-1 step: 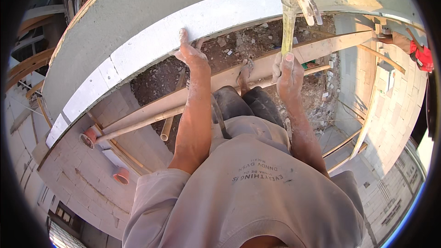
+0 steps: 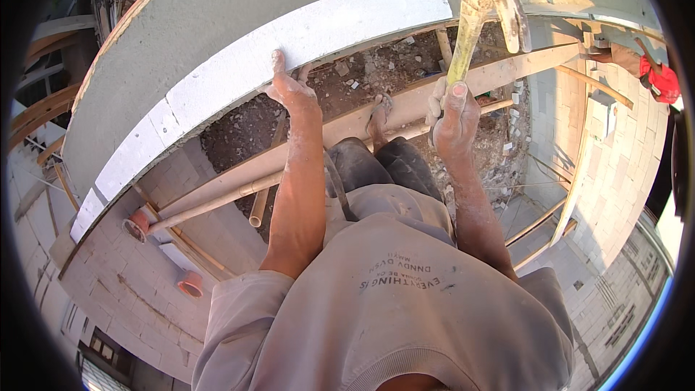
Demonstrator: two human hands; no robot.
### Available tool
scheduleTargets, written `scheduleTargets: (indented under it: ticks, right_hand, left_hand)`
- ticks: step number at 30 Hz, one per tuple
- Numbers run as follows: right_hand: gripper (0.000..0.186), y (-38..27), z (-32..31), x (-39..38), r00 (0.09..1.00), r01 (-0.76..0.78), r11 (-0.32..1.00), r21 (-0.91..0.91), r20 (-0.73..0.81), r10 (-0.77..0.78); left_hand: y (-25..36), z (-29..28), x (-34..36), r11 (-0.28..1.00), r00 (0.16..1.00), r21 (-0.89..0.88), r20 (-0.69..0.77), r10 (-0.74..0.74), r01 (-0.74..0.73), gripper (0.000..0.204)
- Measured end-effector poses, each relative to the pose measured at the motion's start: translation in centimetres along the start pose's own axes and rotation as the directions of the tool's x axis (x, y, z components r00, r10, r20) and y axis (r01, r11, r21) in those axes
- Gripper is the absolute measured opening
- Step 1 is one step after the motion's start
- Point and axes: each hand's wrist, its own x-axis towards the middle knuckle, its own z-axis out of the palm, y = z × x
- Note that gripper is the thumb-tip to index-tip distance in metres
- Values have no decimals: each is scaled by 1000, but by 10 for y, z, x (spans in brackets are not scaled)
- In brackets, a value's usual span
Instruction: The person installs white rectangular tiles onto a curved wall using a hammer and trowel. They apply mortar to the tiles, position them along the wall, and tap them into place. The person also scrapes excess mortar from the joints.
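My right hand is closed round the handle of a claw hammer. Its dusty metal head is up, over the right end of a long white block. At the block's near edge is my left hand, thumb laid on the white face and fingers curled under the edge, partly hidden. The block lies in a row with shorter white blocks curving away to the left, against grey mortar. The hammer does not touch the block as far as I can see.
A wooden plank and a bamboo pole run across below me, above rubble ground. An orange bucket stands lower left. Another person in a red top is at the far right, by a block wall.
The hammer's head has come up and looks larger, tilting a little to the right. My left hand keeps its hold on the block; the whole view has shifted slightly.
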Motion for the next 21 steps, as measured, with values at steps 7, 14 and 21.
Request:
scheduleTargets:
  ticks: [7,14,21]
  right_hand:
    - [53,66,7,10,997,-70,914,-401,-13,71]
    - [50,1,12,8,998,35,988,-152,-53,-43]
    - [48,74,19,-9,994,6,915,-404,102,39]
  left_hand:
    - [4,6,-5,997,997,79,74,-30,24,57]
    - [12,2,-7,994,997,107,65,-41,33,60]
    - [7,8,2,995,995,96,91,-30,21,59]
